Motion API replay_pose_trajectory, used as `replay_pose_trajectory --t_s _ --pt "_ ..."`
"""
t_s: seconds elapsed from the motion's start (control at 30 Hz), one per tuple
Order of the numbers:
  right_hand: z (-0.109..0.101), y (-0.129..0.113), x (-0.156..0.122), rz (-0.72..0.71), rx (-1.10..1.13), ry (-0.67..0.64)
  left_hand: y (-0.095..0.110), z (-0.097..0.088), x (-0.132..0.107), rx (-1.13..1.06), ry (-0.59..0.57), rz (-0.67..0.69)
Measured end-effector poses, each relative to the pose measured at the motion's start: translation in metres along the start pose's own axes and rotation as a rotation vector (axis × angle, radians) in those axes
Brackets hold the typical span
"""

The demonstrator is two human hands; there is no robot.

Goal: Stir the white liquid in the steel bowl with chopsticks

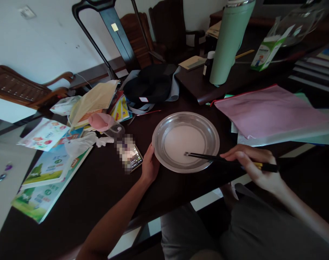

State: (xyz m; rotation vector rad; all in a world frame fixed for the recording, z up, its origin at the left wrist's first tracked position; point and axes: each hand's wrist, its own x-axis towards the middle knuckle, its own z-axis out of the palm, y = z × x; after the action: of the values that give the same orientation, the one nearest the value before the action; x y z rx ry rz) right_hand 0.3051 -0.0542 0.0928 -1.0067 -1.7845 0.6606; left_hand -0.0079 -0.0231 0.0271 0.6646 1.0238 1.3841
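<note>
A round metal basin (159,159) stands on the dark table, with a whitish, pale layer (180,141) covering its bottom. My left hand (150,165) grips the basin's left rim; the thumb is at the edge and the other fingers are partly hidden beneath it. Black chopsticks (208,156) with gold bands are held in my right hand (255,164), closed around their upper part. Their tips reach over the rim and point down into the pale layer. A lit phone (133,159) lies just left of my left hand.
Books (45,195) and a pink-topped bottle (106,124) are on the left. A black bag (148,86) lies behind the basin. On the right are a pink zip folder (270,112), a green thermos (229,47), a small dark bottle (208,65) and a green-white box (267,54).
</note>
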Motion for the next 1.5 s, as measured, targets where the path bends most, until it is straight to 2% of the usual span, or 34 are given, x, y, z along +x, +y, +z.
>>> replay_pose_trajectory --t_s 0.13,0.27,0.5,0.63,0.83,1.0,1.27,1.4,1.5 --pt "0.016 0.008 0.009 -0.051 -0.018 -0.096 0.0 0.0 0.0 -0.006 0.0 -0.003" --pt "0.021 0.018 0.009 -0.055 -0.083 -0.074 0.001 0.001 0.0 0.005 0.007 -0.001" --pt "-0.004 0.006 0.0 -0.012 -0.186 0.085 -0.001 0.001 0.0 0.013 0.008 0.01" --pt "-0.01 -0.002 -0.003 0.029 -0.099 0.082 -0.001 0.001 0.0 0.003 0.005 0.006" --pt "0.01 0.005 0.004 -0.008 -0.022 -0.065 0.001 0.002 0.0 -0.009 -0.003 0.006" --pt "0.021 0.018 0.009 -0.033 -0.061 -0.051 0.001 0.001 0.0 -0.01 -0.008 0.003" --pt "-0.004 0.006 -0.002 -0.015 -0.179 0.115 0.0 0.001 0.0 -0.017 -0.007 0.012" --pt "-0.011 0.002 -0.006 0.009 -0.069 0.069 0.0 0.001 0.0 -0.008 -0.001 0.014" --pt "-0.005 0.002 -0.002 -0.036 -0.036 -0.007 0.001 0.002 0.0 0.002 -0.001 0.013"
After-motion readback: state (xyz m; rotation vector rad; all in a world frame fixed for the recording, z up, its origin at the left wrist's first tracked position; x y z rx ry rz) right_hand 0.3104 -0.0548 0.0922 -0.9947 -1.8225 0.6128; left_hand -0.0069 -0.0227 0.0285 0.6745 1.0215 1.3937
